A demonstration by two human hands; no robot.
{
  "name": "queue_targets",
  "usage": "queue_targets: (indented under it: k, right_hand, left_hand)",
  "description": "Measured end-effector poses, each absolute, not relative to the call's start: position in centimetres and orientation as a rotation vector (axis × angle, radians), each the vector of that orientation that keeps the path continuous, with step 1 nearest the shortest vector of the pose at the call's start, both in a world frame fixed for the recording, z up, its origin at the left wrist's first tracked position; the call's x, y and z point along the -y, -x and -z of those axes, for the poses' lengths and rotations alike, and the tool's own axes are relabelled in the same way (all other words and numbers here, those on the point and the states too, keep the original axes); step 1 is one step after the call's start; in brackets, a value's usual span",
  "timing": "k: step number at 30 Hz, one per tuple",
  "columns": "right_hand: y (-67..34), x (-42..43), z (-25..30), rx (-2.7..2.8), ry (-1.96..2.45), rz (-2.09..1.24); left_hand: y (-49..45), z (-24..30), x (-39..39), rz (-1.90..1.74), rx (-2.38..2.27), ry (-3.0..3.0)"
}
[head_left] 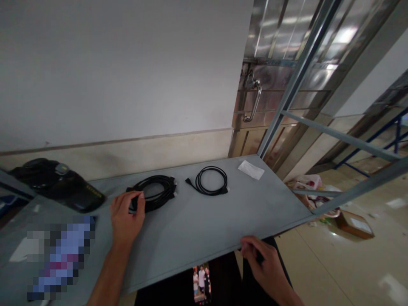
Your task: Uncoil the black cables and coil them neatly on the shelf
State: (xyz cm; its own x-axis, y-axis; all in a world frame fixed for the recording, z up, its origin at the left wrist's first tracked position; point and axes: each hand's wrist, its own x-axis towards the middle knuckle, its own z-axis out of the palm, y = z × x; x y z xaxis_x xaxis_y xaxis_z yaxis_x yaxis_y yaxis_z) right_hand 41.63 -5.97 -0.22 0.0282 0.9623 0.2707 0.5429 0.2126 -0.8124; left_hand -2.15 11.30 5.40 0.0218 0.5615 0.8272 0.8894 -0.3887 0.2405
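Observation:
Several black cables lie coiled together as a bundle (159, 204) on the grey tabletop (204, 225), with dark plugs and light tips at its right side. My left hand (127, 212) is closed on the left part of this bundle, thumb and fingers around dark connector ends. To the right, apart from it, rests one coiled black cable (212, 194) with a plug end at its left. At the table's front edge my right hand (259, 259) has its fingers curled inward. Something dark shows inside its curl, but I cannot tell whether it is held.
A black bag-like item (63, 187) sits at the back left, near a pixelated object (63, 259). A small white packet (251, 170) lies at the back right. A metal frame post (291, 91) rises at the right corner. Below the front edge glows a phone screen (202, 282).

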Motion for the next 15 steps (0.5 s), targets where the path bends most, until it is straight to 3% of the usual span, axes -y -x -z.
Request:
queue_targets:
  k: [8,15]
  right_hand:
    - [-38.0,-8.7,-3.7,1.929,1.239,-0.229]
    - [-34.8,-16.5,-2.6,2.274,1.285,-0.104]
  left_hand:
    - [2.1,-5.4,-11.3,1.331,1.496,1.98]
    - [1.9,-5.7,-11.0,1.287,1.504,1.983]
